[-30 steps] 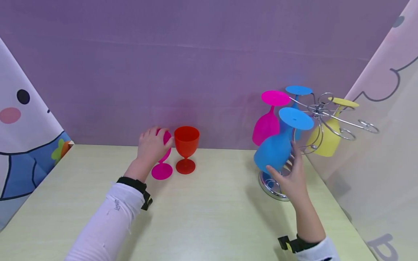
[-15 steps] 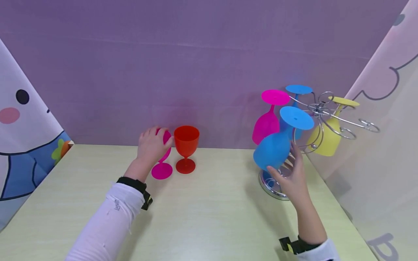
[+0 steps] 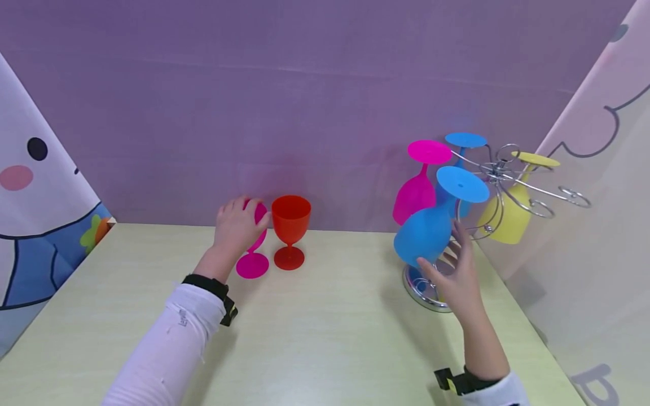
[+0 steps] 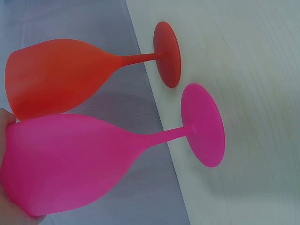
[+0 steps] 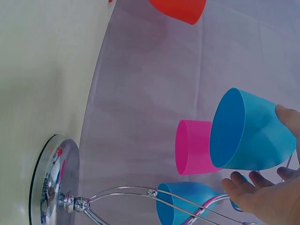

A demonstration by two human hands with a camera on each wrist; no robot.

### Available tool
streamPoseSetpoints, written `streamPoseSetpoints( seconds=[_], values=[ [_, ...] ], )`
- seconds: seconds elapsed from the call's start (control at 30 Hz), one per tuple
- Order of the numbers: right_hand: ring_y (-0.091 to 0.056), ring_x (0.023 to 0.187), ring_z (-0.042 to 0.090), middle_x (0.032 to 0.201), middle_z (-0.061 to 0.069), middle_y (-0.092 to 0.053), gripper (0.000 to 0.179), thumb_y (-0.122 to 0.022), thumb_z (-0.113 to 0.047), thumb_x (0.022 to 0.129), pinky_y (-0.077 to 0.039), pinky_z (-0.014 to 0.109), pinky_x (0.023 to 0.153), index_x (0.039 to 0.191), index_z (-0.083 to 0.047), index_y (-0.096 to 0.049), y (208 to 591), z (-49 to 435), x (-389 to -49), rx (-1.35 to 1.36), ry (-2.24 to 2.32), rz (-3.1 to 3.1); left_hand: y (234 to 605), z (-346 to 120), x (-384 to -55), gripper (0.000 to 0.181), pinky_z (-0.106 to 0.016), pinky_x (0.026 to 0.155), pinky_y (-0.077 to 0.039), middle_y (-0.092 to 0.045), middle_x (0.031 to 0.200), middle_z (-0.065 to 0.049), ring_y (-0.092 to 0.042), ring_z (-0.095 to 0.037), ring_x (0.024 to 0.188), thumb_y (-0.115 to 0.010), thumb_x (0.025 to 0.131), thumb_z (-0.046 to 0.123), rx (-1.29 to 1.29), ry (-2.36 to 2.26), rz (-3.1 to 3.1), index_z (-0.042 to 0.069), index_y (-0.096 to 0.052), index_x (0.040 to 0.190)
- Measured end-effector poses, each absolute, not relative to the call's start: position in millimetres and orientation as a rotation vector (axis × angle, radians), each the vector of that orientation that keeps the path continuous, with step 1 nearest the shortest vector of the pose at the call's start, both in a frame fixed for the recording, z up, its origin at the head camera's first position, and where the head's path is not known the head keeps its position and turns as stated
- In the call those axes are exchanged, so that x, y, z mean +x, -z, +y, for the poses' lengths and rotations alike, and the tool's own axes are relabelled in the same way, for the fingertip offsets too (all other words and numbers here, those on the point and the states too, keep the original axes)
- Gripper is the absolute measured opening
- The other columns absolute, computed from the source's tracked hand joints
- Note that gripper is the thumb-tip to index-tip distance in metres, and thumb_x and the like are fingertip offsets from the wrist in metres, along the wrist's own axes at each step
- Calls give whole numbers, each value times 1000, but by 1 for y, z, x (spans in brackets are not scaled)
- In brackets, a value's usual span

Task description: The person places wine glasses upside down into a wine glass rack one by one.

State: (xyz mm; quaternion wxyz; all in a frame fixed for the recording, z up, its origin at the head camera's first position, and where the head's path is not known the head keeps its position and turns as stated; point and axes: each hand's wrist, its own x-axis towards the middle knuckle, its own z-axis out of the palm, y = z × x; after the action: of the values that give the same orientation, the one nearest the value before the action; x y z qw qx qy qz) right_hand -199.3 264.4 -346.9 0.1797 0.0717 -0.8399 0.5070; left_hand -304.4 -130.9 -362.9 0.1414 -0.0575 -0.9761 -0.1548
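In the head view my left hand (image 3: 238,228) grips the bowl of an upright pink goblet (image 3: 252,265) from above, near its rim. The left wrist view shows that goblet (image 4: 75,161) with fingers round its rim end. Beside it stands a red goblet (image 3: 290,217). On the right, a blue goblet (image 3: 424,239) hangs upside down by its foot from a chrome wire rack (image 3: 495,173). My right hand (image 3: 454,282) is at its bowl, the thumb close to the rim. In the right wrist view its spread fingers (image 5: 241,192) lie below the blue bowl (image 5: 262,131).
Another pink goblet (image 3: 413,197), a second blue goblet (image 3: 464,141) and a yellow goblet (image 3: 510,217) also hang upside down on the rack. Its round chrome base (image 3: 424,293) stands on the pale table (image 3: 315,332). A purple backdrop (image 3: 304,113) rises behind.
Almost nothing differs. The right hand has shifted very slightly at the blue goblet, while the left hand stays on the pink goblet.
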Motion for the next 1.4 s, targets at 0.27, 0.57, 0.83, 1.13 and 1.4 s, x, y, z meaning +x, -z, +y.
streamPoseSetpoints(
  seconds=[0.27, 0.57, 0.83, 1.13, 1.4],
  values=[
    [-23, 131, 36, 148, 11, -20, 92, -68, -12, 80, -30, 62, 99, 146, -24, -5, 339, 269, -198, 241, -1428, -2314, 363, -129, -304, 58, -60, 102, -25, -39, 133, -21, -32, -39, 122, -59, 84, 34, -178, 463, -2816, 8, -41, 132],
    [-30, 129, 28, 145, 6, -26, 88, -66, -5, 79, -31, 51, 103, 145, -26, -11, 326, 280, -191, 176, -1371, -2205, 360, -128, -304, 57, -60, 102, -25, -38, 133, -22, -32, -40, 122, -58, 85, 34, -181, 454, -2827, 7, -41, 132],
    [-36, 123, 25, 141, 7, -32, 80, -63, 2, 80, -36, 27, 100, 143, -21, -20, 313, 297, -187, 138, -1406, -2014, 362, -130, -304, 56, -60, 102, -25, -39, 133, -22, -31, -40, 122, -58, 84, 32, -182, 460, -2805, 6, -41, 131],
    [-36, 121, 25, 139, 10, -32, 70, -59, -4, 81, -37, 16, 94, 141, -16, -24, 293, 313, -180, 163, -1485, -1853, 364, -132, -305, 57, -60, 102, -24, -38, 133, -21, -31, -39, 123, -57, 85, 34, -179, 465, -2818, 7, -41, 132],
    [-37, 121, 22, 140, 5, -32, 55, -51, -13, 89, -36, 19, 98, 139, -16, -30, 276, 314, -177, 145, -1364, -1920, 364, -132, -305, 55, -61, 102, -23, -38, 133, -22, -31, -40, 123, -56, 85, 32, -173, 483, -2817, 6, -41, 132]
  ],
)
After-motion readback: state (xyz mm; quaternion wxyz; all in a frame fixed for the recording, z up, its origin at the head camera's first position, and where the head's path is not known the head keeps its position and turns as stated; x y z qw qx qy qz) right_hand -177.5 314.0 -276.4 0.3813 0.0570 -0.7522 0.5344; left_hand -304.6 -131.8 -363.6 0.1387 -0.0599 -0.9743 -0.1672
